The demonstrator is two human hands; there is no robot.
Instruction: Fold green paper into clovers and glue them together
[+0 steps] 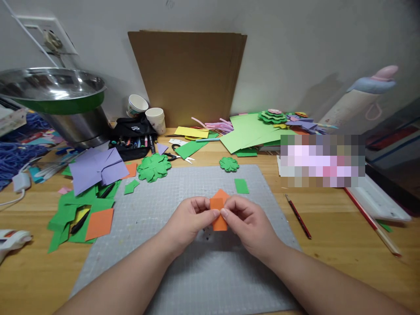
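A small piece of folded orange paper is pinched between both hands above the grey cutting mat. My left hand grips its left side, thumb in front. From the right, my right hand pinches the same paper, the two thumb tips nearly meeting at its middle. Beyond the hands lie a small green paper flower and a green paper rectangle. A larger green layered paper flower rests at the mat's far left corner.
Left of the mat are green paper scraps, an orange square and purple paper. Scissors lie behind it, near a black pencil case. On the right are a pencil and a pixelated patch. Brown cardboard leans on the wall.
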